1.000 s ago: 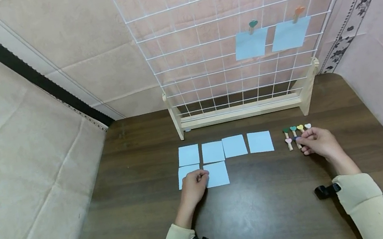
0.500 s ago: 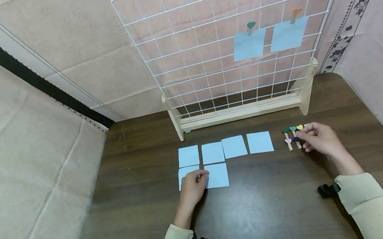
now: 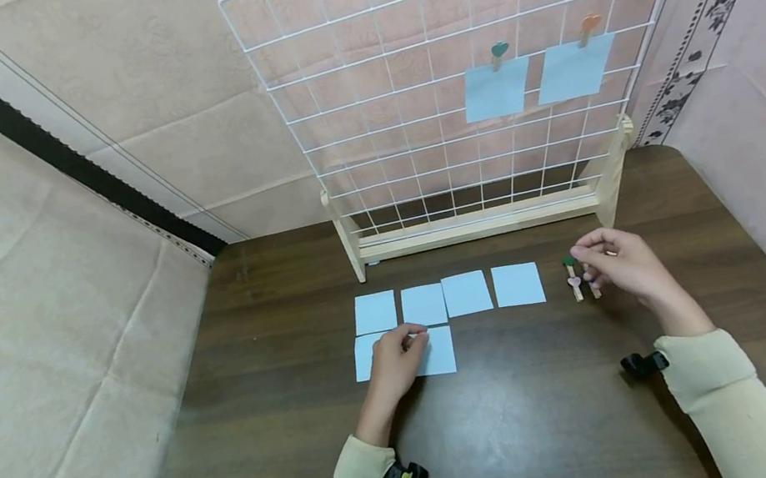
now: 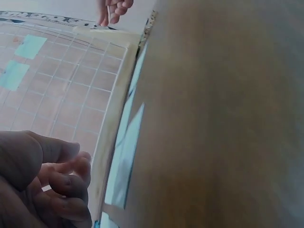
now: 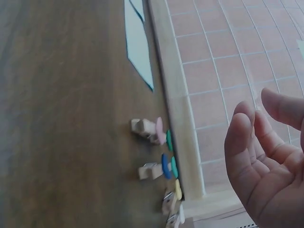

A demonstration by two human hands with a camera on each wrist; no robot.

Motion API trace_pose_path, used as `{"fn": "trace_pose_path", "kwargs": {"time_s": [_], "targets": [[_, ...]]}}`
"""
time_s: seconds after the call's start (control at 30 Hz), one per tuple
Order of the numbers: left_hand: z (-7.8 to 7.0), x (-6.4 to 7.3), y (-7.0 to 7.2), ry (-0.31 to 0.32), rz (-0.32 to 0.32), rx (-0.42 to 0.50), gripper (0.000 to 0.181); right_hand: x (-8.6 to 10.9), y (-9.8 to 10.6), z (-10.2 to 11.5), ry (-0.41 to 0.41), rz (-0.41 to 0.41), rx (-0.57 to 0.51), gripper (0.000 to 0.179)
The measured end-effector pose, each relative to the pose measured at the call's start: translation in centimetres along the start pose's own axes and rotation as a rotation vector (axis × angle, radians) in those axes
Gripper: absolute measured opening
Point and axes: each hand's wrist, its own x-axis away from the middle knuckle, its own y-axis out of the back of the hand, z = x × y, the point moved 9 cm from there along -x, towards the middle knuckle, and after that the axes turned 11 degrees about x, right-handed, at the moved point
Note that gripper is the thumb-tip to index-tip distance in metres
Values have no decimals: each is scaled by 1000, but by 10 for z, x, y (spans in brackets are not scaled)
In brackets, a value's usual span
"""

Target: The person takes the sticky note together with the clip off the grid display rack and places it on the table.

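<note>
My left hand (image 3: 396, 362) hovers over the lower pair of light blue square paper notes, partly covering them; its fingers are loosely curled around nothing visible. One uncovered note (image 3: 517, 285) lies at the right end of the upper row. My right hand (image 3: 619, 265) is above a small group of wooden clothespins with heart tops, hiding some in the head view. In the right wrist view its thumb and fingers stand apart, holding nothing. Below them are a pink-heart clothespin (image 5: 160, 131), a blue-heart clothespin (image 5: 165, 166) and a yellow-heart clothespin (image 5: 178, 189).
A white wire grid rack (image 3: 403, 87) stands behind the notes on a wooden base (image 3: 480, 228). Two blue notes hang on it, one by a teal heart clothespin (image 3: 499, 50), the other by an orange one (image 3: 588, 25). Cloth walls surround the brown table (image 3: 522, 435).
My right hand has lifted off the clothespins and shifted up and slightly left. My left hand has risen and moved slightly right over the notes. The clothespins and notes stay in place.
</note>
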Motion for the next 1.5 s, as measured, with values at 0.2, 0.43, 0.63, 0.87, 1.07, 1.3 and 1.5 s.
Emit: {"fn": "trace_pose_path", "kwargs": {"time_s": [0.2, 0.43, 0.63, 0.87, 1.07, 1.3, 1.5], "targets": [[-13, -12, -5, -50, -48, 50, 17, -8, 5, 15, 37, -25, 12, 51], [-20, -19, -13, -48, -68, 85, 17, -15, 3, 29, 51, -22, 15, 52], [-31, -29, -18, -75, -85, 100, 19, -20, -2, 48, 115, -35, 40, 48], [-47, -43, -23, -115, -130, 156, 19, -27, -6, 71, 172, -32, 36, 48], [-60, -56, -28, -113, -148, 170, 20, -34, 0, 89, 190, -65, 50, 50], [-82, -72, -25, -215, -149, 168, 24, -40, 8, 105, 196, -101, 40, 51], [-90, -82, -22, -236, -152, 166, 24, -44, 17, 119, 214, -138, -6, 48]]}}
